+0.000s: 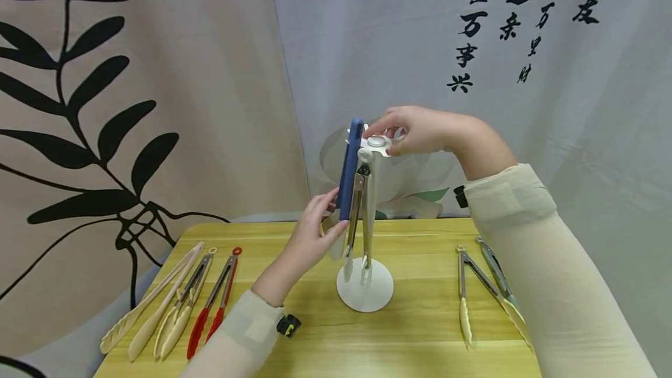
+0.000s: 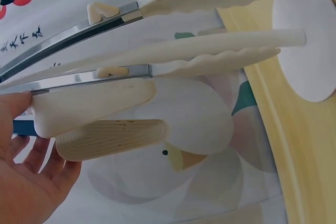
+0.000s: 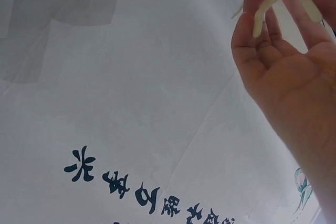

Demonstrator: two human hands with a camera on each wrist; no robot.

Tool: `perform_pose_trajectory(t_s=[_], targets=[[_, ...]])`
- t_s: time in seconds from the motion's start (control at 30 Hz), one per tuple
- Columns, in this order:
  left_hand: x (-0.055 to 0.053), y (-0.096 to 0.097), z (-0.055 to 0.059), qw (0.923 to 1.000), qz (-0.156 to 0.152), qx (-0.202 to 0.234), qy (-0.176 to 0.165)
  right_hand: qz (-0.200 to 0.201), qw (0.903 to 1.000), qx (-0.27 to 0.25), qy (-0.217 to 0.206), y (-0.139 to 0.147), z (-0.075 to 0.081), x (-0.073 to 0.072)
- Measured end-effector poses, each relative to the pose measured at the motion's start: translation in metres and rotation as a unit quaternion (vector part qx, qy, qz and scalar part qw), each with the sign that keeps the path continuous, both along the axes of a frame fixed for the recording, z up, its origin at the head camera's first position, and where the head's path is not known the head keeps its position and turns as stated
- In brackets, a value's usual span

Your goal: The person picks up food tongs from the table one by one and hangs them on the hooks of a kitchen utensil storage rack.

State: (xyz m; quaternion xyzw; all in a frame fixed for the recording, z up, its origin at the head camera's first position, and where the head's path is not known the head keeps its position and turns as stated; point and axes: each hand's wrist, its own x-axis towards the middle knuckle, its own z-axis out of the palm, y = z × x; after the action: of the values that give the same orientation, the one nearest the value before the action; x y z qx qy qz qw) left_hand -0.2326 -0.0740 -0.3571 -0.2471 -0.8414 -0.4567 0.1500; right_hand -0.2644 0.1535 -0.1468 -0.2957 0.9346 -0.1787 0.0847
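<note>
A white utensil stand [image 1: 364, 293] with a round base is upright on the table. My right hand [image 1: 420, 128] grips its hooked top [image 1: 377, 142], which shows between thumb and fingers in the right wrist view. On the stand's left side hang blue-handled tongs [image 1: 350, 168]. Their lower part is between the thumb and fingers of my left hand [image 1: 314, 227]. In the left wrist view these tongs have two pale heads [image 2: 94, 103], one smooth and one ridged. Steel tongs [image 2: 205, 1] with cream scalloped tips hang beside the pole [image 2: 291, 37].
At the table's left lie cream tongs [image 1: 168, 293], steel tongs with cream tips [image 1: 184, 311] and red-tipped tongs [image 1: 200, 325]. To the right are cream-tipped steel tongs [image 1: 464, 314] and grey-green tongs [image 1: 496, 267], partly behind my right sleeve. A printed curtain [image 1: 367, 45] hangs behind the table [image 1: 420, 319].
</note>
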Motion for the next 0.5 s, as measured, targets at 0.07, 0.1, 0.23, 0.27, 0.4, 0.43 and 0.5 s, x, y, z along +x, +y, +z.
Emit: perform_pose_trajectory(t_s=[0.07, 0.1, 0.23, 0.27, 0.4, 0.43, 0.5], targets=[[-0.0006, 0.0014, -0.0003, 1.0, 0.004, -0.004, 0.004, -0.001, 1.0, -0.001, 0.001, 0.0005, -0.0004, 0.0], [-0.0005, 0.0021, -0.0002, 1.0, 0.005, -0.004, 0.005, -0.002, 1.0, -0.001, 0.0, 0.0007, -0.0005, 0.0], [0.0, 0.0047, 0.0011, 1.0, 0.006, -0.003, 0.005, -0.003, 1.0, -0.006, -0.002, 0.0008, -0.0006, 0.0002], [0.0003, 0.0052, 0.0016, 1.0, 0.006, -0.004, 0.003, -0.003, 1.0, -0.006, -0.002, 0.0009, -0.0006, 0.0003], [0.001, 0.0063, 0.0025, 0.9999, 0.008, -0.007, -0.005, -0.003, 1.0, -0.007, -0.005, 0.0016, -0.0007, 0.0002], [0.0011, 0.0062, 0.0022, 0.9999, 0.008, -0.007, -0.007, -0.001, 1.0, -0.006, -0.004, 0.0016, -0.0006, 0.0], [0.0012, 0.0053, 0.0008, 0.9999, 0.008, -0.004, -0.013, 0.002, 1.0, -0.002, -0.001, 0.0014, -0.0007, -0.0003]])
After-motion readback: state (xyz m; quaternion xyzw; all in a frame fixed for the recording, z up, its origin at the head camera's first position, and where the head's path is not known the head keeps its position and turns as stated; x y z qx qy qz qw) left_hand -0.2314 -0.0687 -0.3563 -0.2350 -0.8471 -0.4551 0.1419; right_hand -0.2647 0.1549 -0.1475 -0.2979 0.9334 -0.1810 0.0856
